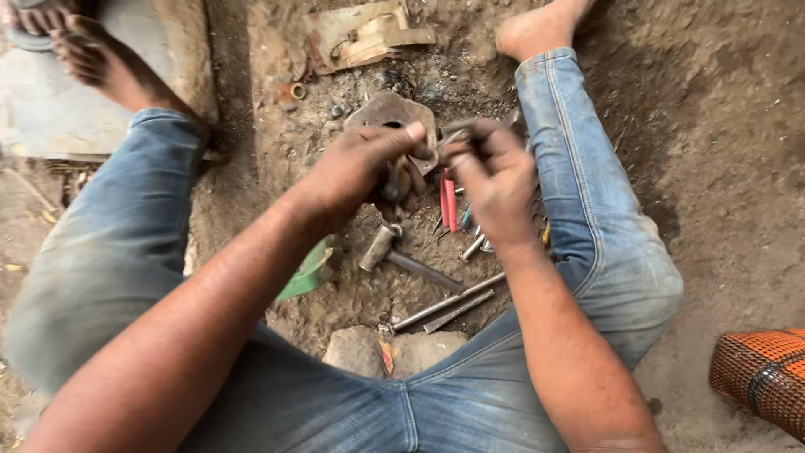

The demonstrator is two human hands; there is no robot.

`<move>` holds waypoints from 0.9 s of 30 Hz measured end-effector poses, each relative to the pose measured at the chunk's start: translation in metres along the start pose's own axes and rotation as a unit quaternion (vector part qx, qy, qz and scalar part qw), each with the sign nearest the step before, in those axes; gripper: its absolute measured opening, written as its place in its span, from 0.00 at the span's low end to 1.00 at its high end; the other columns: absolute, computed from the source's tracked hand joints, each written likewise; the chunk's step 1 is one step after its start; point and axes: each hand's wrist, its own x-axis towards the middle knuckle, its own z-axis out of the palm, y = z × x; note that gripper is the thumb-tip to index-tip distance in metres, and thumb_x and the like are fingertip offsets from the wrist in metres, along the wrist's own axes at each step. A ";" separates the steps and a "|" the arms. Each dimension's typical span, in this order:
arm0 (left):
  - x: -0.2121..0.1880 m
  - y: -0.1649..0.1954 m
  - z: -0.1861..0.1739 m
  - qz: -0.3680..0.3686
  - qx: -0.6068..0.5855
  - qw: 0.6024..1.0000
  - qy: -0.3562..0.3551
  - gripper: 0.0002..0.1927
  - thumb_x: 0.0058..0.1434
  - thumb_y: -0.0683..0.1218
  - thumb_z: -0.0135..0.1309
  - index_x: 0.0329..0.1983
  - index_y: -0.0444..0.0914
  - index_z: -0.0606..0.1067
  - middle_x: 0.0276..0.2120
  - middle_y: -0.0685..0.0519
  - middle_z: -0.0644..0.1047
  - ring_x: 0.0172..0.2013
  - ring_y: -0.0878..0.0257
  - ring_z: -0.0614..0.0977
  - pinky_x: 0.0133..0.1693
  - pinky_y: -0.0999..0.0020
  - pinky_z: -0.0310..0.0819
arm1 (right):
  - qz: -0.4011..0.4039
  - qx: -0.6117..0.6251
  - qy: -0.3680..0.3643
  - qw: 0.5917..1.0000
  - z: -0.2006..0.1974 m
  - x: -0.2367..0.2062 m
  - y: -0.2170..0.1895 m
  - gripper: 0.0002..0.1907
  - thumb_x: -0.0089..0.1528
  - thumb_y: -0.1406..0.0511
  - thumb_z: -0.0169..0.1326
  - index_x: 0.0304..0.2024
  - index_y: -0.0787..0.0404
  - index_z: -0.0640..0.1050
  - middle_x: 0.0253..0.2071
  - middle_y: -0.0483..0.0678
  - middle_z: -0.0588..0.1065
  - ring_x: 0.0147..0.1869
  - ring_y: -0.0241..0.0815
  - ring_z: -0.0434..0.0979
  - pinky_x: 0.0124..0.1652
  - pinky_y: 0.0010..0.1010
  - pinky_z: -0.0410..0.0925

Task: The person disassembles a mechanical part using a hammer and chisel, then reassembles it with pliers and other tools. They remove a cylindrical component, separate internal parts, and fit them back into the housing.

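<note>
From the head view, the person sits on bare dirt with knees spread, both hands meeting over a rusty metal piece (392, 113) that rests on the ground between the legs. The left hand (356, 172) is closed down over the near side of that piece, thumb pressed along its top edge; what the fingers grip beneath is hidden. The right hand (490, 176) is curled tight around a small dark part (457, 134) held against the piece's right edge, though its exact shape is too blurred to tell. As a judgement, the small part could slip out of the pinch and drop into the loose soil, since both hands crowd one spot and the rusty piece sits on uneven ground where it may rock. A thumb lying so near the joint could also get nipped if the piece shifts. Just below the hands lies a hammer (394, 252), its head toward the left hand, with red-handled pliers (449, 201) beside the right wrist and thin metal rods (449, 304) nearer the lap. A green scrap (309, 270) lies under the left forearm, a flat stone (360, 348) sits close to the lap, bent metal scrap (369, 35) lies beyond, and an orange mesh object (763, 377) sits far right. The clutter of tools leaves little free ground under the hands.
</note>
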 end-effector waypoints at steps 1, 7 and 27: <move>0.006 0.003 -0.004 0.005 -0.007 1.000 0.008 0.21 0.71 0.57 0.48 0.44 0.33 0.76 0.27 0.47 0.77 0.24 0.62 0.80 0.23 0.68 0.76 | 0.040 0.012 0.030 0.999 -0.010 0.010 0.012 0.14 0.66 0.77 0.49 0.53 0.67 0.76 0.44 0.50 0.78 0.44 0.36 0.80 0.44 0.27 0.77; 0.016 0.009 -0.019 0.045 -0.161 0.986 -0.019 0.21 0.68 0.47 0.39 0.56 0.28 0.68 0.39 0.38 0.79 0.34 0.54 0.86 0.35 0.62 0.86 | 0.239 -0.018 0.157 0.958 -0.046 0.049 0.096 0.18 0.62 0.76 0.49 0.56 0.67 0.74 0.42 0.52 0.78 0.40 0.41 0.83 0.35 0.28 0.78; 0.023 -0.009 -0.020 0.077 -0.093 0.991 -0.065 0.13 0.68 0.45 0.40 0.53 0.37 0.65 0.29 0.48 0.76 0.18 0.64 0.77 0.18 0.72 0.72 | -0.106 -0.097 -0.086 0.986 0.025 0.006 -0.005 0.14 0.63 0.66 0.66 0.48 0.64 0.77 0.48 0.46 0.73 0.52 0.35 0.76 0.53 0.28 0.73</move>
